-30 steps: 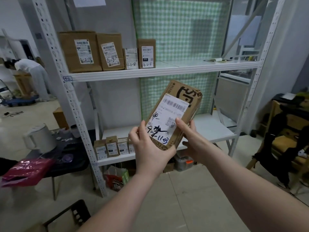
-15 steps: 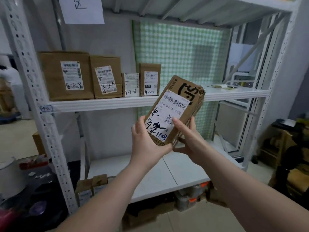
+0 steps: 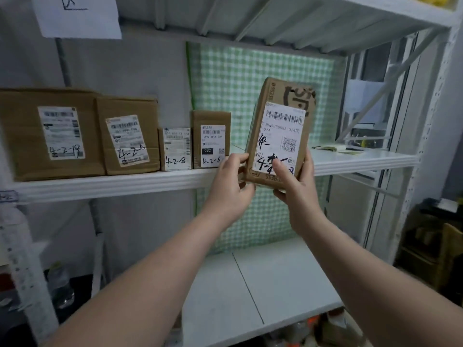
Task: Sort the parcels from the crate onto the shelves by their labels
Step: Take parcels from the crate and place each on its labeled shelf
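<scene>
Both the left hand (image 3: 231,186) and the right hand (image 3: 295,189) grip an upright brown parcel (image 3: 280,131).
Left fingers pinch its lower left edge; the right thumb lies across its label. It is held at the front edge of the middle shelf (image 3: 363,159), right of four labelled boxes (image 3: 127,136) standing in a row there; a white lower shelf (image 3: 250,284) lies nearer, below.

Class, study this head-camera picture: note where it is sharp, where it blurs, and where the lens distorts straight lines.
Head view: the held parcel shows a sharp label; the left upright is blurred; the right upright tilts, wide-angle distortion; the green checked backdrop glows brightest, apparently backlit.
</scene>
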A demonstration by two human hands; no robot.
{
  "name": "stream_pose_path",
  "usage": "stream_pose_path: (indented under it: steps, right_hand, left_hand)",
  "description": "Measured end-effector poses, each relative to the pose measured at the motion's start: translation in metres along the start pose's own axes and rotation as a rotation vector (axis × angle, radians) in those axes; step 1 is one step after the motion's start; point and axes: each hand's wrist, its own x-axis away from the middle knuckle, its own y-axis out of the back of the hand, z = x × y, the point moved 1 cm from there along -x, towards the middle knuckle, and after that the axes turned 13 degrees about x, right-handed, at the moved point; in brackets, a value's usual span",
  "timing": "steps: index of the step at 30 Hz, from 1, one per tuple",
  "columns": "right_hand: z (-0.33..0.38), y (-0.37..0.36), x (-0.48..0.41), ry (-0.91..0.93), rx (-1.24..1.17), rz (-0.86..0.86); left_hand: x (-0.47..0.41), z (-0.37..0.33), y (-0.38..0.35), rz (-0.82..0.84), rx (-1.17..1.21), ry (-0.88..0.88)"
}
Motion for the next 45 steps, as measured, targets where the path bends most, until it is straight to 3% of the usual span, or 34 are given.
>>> stream_pose_path:
  steps: [7,14,23,32,45]
  right_hand:
    - [-0.055,0.016,-0.109,0.064,0.021,0.03]
    - [-0.129,0.005,-0.18,0.057,0.057,0.18]
    - [-0.159,-0.014,-0.198,0.375,0.569,0.191]
    - [-0.157,-0.016,-0.211,0.165,0.792,0.281]
    - [-0.158,-0.036,-0.226,0.091,0.958,0.273]
  left_hand:
    - [-0.078,0.053,-0.043,-0.043,0.04,0.024]
    - [-0.114,0.12,-0.065,-0.181,-0.137,0.128]
    - [-0.114,0.168,-0.048,-0.234,-0.483,0.158]
    - [-0.112,0.185,-0.024,-0.146,-0.752,0.179]
    - [-0.112,0.188,-0.02,-0.124,-0.767,0.13]
